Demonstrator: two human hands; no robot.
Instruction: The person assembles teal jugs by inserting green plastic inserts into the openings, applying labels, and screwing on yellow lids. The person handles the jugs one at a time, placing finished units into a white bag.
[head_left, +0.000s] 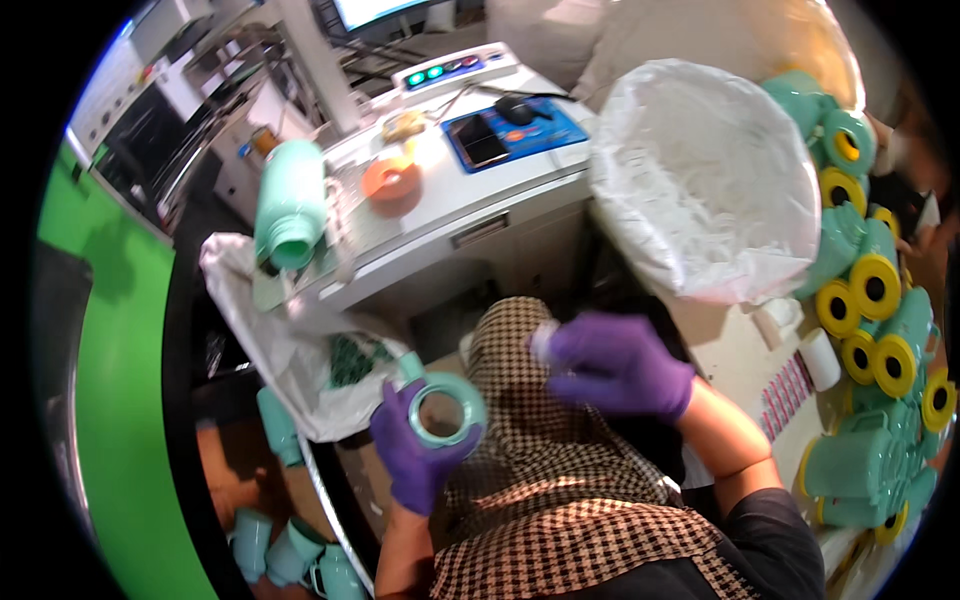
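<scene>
Left hand (415, 455): gripping a mint-green cup (446, 409), its opening facing up.
Right hand (618, 362): closed around a small white piece (543, 342).
Far left desk (470, 195): mint flask (290, 203) lying down.

The scene is seen from one camera worn on the head, pointed down. The lap (560, 480) is seen up close, the white table (470, 190) farther off. Edges are bent.

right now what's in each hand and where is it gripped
Left hand grips a mint-green cup around its outer wall, open mouth facing the camera. Right hand closes on a small white piece by one end.
</scene>
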